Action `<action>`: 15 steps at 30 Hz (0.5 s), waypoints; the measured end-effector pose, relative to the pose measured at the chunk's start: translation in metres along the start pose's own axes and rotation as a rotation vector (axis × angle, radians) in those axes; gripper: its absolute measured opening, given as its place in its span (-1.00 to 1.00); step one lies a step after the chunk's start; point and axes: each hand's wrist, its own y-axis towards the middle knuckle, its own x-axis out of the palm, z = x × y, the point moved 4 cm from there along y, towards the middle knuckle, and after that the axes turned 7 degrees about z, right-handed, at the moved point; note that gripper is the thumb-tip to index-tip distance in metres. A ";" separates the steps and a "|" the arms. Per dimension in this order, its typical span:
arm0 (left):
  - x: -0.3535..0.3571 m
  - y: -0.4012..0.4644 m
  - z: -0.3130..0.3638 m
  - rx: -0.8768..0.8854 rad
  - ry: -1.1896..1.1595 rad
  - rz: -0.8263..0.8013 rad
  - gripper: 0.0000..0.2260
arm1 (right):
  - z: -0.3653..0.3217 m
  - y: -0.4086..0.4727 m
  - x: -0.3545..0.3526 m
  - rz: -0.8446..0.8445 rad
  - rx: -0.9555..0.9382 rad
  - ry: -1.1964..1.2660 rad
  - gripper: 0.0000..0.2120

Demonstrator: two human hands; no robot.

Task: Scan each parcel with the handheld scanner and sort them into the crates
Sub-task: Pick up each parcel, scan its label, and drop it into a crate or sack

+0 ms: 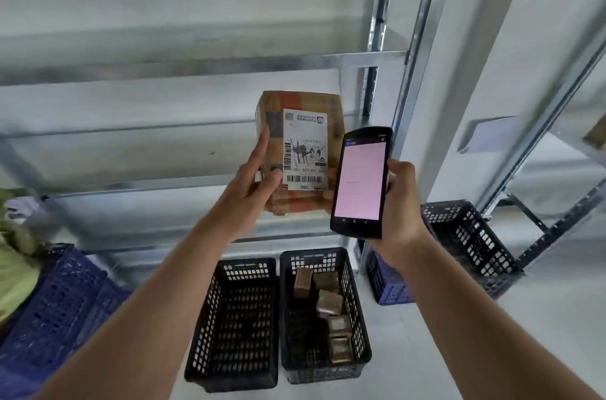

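1. The parcel (pixel 300 150) is being held up at chest height in front of the metal shelving (pixel 196 65), above the crates on the floor. Its white shipping label (pixel 305 150) is facing the camera.
2. Handling judgement: the parcel is a small taped cardboard box, so it is probably light and fairly stiff. The tape may be making the faces slightly slick. Taking hold across two opposite side faces is advisable, keeping the barcode uncovered.
3. The left hand (pixel 259 176) is gripping the parcel on its left edge. The fingers are lying extended along the side face, and the thumb is pressing on the front, just beside the label.
4. The right hand (pixel 398 193) is wrapping round the handheld scanner (pixel 360 183) from the right. The fingertips are showing at the scanner's left edge, close to the parcel; whether they are touching it cannot be told.
5. The scanner's lit screen is facing the camera, and its top end is overlapping the parcel's right side.
6. Below, two black crates are standing side by side: the left crate (pixel 236 324) is showing no parcels, and the right crate (pixel 324 314) is holding several small parcels.
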 end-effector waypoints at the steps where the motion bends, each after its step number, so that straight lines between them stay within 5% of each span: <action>1: 0.001 0.000 0.019 0.035 0.019 0.000 -0.43 | -0.014 -0.008 0.003 -0.019 -0.008 0.002 -0.44; 15: 0.013 0.007 0.202 0.338 0.186 0.122 -0.44 | -0.203 -0.109 -0.005 -0.093 -0.077 -0.172 -0.43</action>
